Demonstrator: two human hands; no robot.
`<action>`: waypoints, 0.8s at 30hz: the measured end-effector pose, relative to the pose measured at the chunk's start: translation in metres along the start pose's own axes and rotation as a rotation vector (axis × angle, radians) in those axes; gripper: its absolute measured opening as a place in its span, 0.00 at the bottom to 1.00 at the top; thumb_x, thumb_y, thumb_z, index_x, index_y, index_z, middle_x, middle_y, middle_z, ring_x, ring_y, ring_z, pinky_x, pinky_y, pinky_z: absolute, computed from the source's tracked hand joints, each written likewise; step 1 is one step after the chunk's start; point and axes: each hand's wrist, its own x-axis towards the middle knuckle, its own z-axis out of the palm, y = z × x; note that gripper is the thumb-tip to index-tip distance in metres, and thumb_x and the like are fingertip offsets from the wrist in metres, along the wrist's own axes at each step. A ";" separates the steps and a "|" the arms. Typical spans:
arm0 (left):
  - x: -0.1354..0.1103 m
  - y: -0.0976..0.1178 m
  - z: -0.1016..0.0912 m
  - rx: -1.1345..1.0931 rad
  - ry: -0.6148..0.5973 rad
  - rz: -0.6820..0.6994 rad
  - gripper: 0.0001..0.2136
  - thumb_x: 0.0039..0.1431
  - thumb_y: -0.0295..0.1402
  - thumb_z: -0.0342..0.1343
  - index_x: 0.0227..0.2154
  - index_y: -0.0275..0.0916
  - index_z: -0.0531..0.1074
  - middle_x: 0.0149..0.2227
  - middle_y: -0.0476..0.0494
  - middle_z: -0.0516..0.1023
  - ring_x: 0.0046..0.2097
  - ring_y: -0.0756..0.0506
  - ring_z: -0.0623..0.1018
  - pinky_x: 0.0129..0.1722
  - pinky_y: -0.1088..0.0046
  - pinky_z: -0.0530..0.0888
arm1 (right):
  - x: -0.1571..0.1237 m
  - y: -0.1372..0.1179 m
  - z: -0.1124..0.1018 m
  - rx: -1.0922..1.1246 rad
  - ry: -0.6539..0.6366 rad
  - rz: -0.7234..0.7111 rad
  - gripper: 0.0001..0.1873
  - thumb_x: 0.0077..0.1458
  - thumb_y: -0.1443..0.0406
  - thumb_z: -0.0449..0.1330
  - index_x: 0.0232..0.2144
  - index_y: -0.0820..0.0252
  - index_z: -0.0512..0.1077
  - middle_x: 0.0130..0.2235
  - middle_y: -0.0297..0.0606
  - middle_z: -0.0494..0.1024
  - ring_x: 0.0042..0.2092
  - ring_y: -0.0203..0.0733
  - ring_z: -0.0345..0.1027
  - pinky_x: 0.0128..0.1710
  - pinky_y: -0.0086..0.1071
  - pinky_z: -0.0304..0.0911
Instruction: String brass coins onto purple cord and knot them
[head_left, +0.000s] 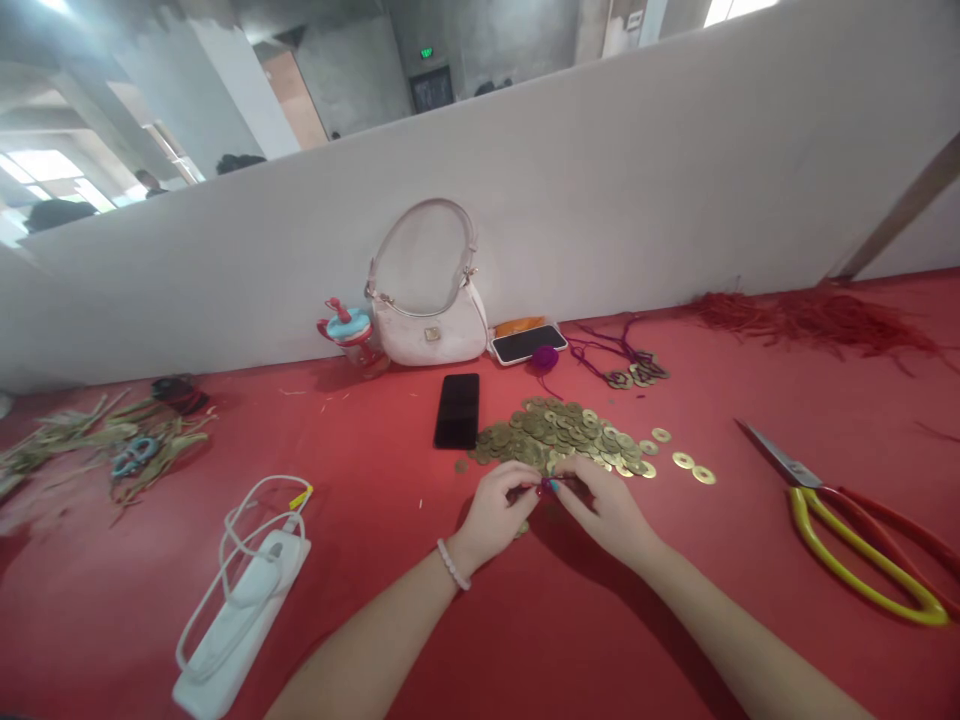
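My left hand (pixel 496 508) and my right hand (pixel 606 508) meet just in front of a pile of brass coins (pixel 555 428) with holes in their middles. Between the fingertips of both hands is a small bit of purple cord (pixel 547 484), pinched from each side; its exact shape is too small to make out. One coin (pixel 521 529) shows partly beneath my left hand. Behind the pile lie a ball of purple cord (pixel 544 358) and several coins tied with purple cord (pixel 636 372).
Large scissors (pixel 847 530) lie open at the right. A black phone (pixel 457 411), white phone (pixel 528 345), white handbag (pixel 431 330) and cup (pixel 352 335) stand or lie behind. Left are a power strip (pixel 244 620) and dry strips (pixel 97 440); red fibres (pixel 817 318) lie back right.
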 end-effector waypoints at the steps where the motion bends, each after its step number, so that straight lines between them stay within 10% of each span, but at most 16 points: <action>1: 0.000 0.000 0.000 -0.001 -0.002 -0.005 0.05 0.52 0.25 0.51 0.29 0.35 0.72 0.34 0.41 0.73 0.37 0.47 0.73 0.37 0.72 0.70 | 0.000 0.000 0.000 0.000 -0.007 0.004 0.04 0.54 0.66 0.50 0.31 0.58 0.64 0.29 0.36 0.70 0.32 0.39 0.64 0.31 0.32 0.62; 24: -0.002 0.007 -0.004 -0.134 -0.098 -0.049 0.10 0.56 0.35 0.52 0.31 0.35 0.74 0.38 0.40 0.72 0.39 0.47 0.73 0.40 0.70 0.71 | 0.002 0.007 0.001 0.017 0.014 0.018 0.07 0.57 0.65 0.48 0.30 0.58 0.64 0.29 0.36 0.69 0.31 0.40 0.63 0.31 0.33 0.61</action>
